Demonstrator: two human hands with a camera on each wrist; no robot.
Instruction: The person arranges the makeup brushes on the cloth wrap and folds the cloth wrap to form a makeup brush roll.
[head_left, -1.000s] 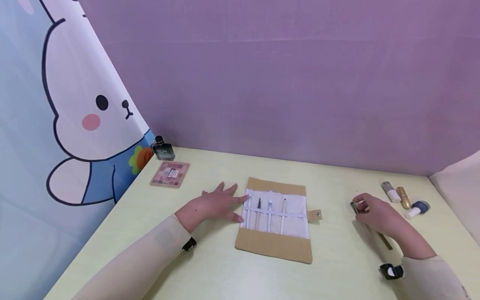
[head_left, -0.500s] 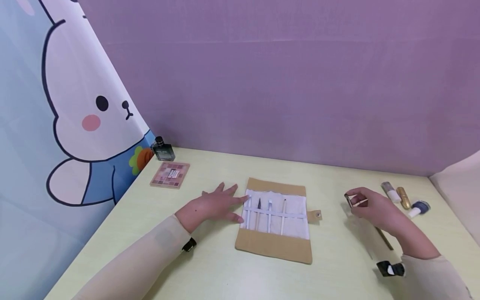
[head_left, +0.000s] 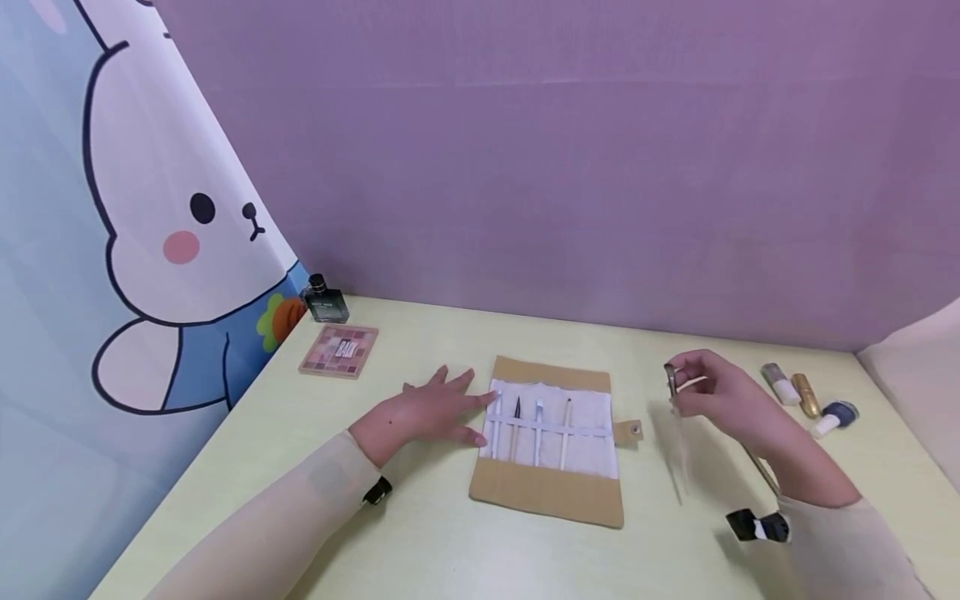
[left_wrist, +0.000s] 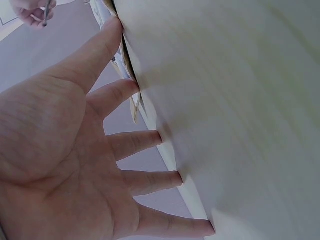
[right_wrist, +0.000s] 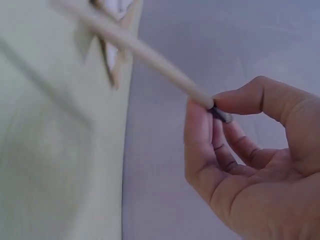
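A tan fabric brush roll [head_left: 547, 493] lies unfolded mid-table, several thin brushes tucked under its white elastic band. Flat on the table with fingers spread, my left hand [head_left: 431, 412] meets the roll's left edge with thumb and forefinger; the left wrist view shows its palm [left_wrist: 65, 165]. To the right of the roll, my right hand [head_left: 720, 396] pinches a slim makeup brush [right_wrist: 150, 56] near its dark bristle end, between thumb and fingers. The handle is pale and slants down, blurred in the head view. A thin brown stick [head_left: 760, 468] lies partly hidden under the right wrist.
At the back left stand a dark perfume bottle [head_left: 327, 303] and a pink eyeshadow palette [head_left: 339, 351]. On the far right lie a white-ended bottle [head_left: 780, 385], a gold tube [head_left: 805, 395] and a dark blue bottle [head_left: 840, 413]. A purple backdrop [head_left: 525, 167] rises behind the table.
My right hand has moved left and lifted, bringing the makeup brush toward the roll and swinging its handle downward. The left hand and the roll have stayed put.
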